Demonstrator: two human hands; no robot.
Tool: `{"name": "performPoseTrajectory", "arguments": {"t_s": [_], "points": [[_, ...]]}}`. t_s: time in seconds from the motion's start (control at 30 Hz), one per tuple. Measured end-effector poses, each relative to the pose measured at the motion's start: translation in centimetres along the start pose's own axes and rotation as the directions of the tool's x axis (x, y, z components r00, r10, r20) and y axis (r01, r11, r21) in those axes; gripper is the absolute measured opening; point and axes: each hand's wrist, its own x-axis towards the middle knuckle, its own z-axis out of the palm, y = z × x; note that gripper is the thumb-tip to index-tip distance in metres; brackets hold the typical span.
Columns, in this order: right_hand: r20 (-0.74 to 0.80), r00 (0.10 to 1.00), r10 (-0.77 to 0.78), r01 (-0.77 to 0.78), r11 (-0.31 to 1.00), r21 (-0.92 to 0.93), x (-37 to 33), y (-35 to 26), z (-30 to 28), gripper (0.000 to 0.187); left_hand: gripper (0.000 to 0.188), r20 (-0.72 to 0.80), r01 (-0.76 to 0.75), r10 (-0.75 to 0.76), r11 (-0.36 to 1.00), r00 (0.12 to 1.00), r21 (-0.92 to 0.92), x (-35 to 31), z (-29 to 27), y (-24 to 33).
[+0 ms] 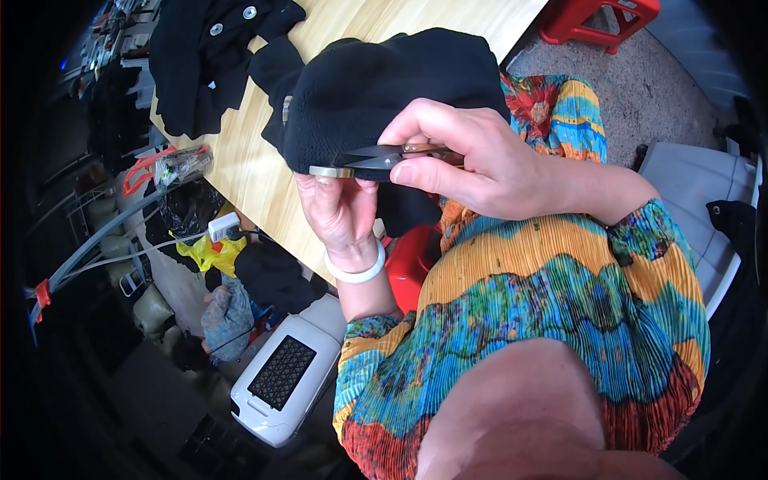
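Note:
My right hand [472, 160] is closed around a pair of thread snips [380, 158], their two pointed blades apart and directed left. The blades lie close against a black knitted garment [392, 80], just above a gold-coloured button [330, 171] seen nearly edge-on. From below, my left hand [342, 210] pinches the garment's edge at that button, its thumb upright against it. Part of the left fingers is hidden behind the cloth. Whether the blades touch a thread is too small to tell. A white bangle [356, 268] circles my left wrist.
More black garments [192, 80] with round buttons lie on the wooden table [240, 152]. A red stool [600, 22] stands at the far right. On the left are a yellow plastic bag [212, 254] and a white-framed bin-like case [288, 376]. Grey plastic furniture [688, 192] stands right.

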Motion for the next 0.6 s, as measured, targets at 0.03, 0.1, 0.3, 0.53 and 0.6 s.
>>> {"name": "performPoseTrajectory", "arguments": {"t_s": [0.03,0.1,0.3,0.53,0.6], "points": [[-0.001,1.0,0.0,0.0,1.0,0.0,0.0,0.0,0.0,0.021,0.055,0.029,-0.009,0.009,1.0,1.0,0.014,0.0,0.0,0.0],[0.003,1.0,-0.002,0.002,1.0,0.002,0.0,0.1,0.0,0.021,0.052,0.017,-0.023,0.023,0.999,1.0,0.024,0.0,0.3,-0.1],[-0.009,1.0,-0.027,0.027,1.0,0.01,-0.1,0.5,0.3,0.02,0.046,0.056,-0.064,0.054,0.979,0.997,0.194,0.0,1.4,0.0],[0.014,0.999,-0.029,0.029,1.0,0.012,0.4,0.4,0.3,0.019,0.047,0.151,-0.108,0.075,0.968,0.986,0.225,0.2,1.3,0.0],[0.014,0.999,-0.039,0.038,0.999,0.024,0.5,0.3,0.3,0.019,0.047,0.137,-0.107,0.074,0.961,0.988,0.255,0.2,1.5,0.1]]}}
